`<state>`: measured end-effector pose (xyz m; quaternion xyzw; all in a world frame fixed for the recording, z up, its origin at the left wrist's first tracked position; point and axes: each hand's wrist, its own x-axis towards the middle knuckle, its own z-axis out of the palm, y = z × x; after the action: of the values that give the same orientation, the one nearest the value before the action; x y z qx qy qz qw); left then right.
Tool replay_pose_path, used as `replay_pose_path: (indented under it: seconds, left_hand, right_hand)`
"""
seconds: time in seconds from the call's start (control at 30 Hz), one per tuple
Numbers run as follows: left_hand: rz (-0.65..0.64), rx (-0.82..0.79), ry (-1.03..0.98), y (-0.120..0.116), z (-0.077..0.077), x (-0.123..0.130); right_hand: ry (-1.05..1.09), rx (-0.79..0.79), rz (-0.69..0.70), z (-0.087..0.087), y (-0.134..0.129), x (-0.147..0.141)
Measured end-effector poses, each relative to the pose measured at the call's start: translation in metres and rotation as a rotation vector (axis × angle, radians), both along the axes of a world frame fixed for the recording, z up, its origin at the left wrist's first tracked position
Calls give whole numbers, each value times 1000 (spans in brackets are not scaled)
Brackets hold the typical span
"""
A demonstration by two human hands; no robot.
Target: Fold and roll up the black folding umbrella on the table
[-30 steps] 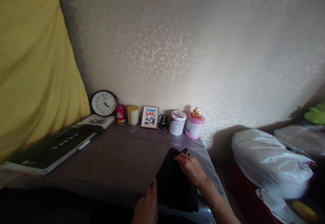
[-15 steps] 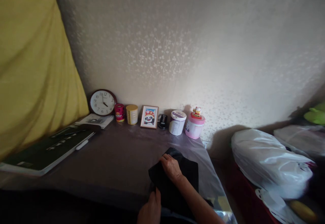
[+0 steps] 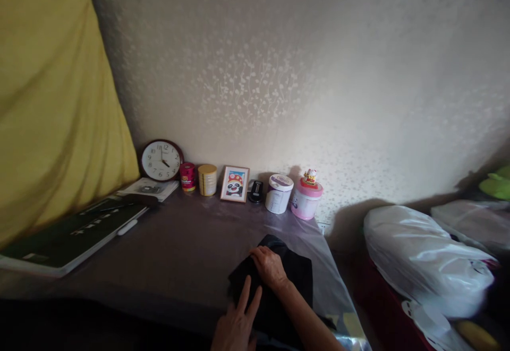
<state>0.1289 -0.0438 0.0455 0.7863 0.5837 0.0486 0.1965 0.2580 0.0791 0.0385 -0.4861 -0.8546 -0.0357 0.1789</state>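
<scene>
A dark, folded black cloth (image 3: 295, 276) lies near the front right of the table; whether it is a garment or a bag I cannot tell. My right hand (image 3: 270, 267) rests on its upper part, fingers curled over and closed on the fabric. Lower down, my left hand (image 3: 236, 316) has its fingers stretched and spread over the left side of the cloth, with nothing held in it. The lower end of the cloth is lost behind my right forearm and in shadow.
Along the wall stand a clock (image 3: 162, 160), a red can (image 3: 187, 177), a yellow can (image 3: 207, 180), a panda picture (image 3: 235, 183), a white tub (image 3: 279, 194) and a pink tub (image 3: 306, 202) with a figurine on top. A green board (image 3: 75, 234) lies left; white plastic bags (image 3: 422, 255) sit right.
My left hand has let go of the cloth's left edge and spread its fingers over it. That edge now reaches slightly farther left. My right hand stays on the cloth.
</scene>
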Motion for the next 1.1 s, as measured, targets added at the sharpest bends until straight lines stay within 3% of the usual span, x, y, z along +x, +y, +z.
replay_pose_path:
  seconds: [0.17, 0.33, 0.47, 0.7, 1.1]
  left_hand:
    - [10, -112, 66, 6, -1, 13]
    - [14, -59, 126, 5, -14, 19]
    - [82, 19, 146, 3, -25, 23]
    - [126, 137, 183, 2, -28, 25]
    - [99, -80, 150, 0, -9, 28]
  right_hand:
    - [85, 12, 11, -2, -1, 4]
    - [164, -20, 198, 8, -20, 8]
    - [120, -54, 296, 5, -25, 14]
    - [76, -45, 251, 3, 2, 33]
    - [-65, -101, -103, 7, 56, 62]
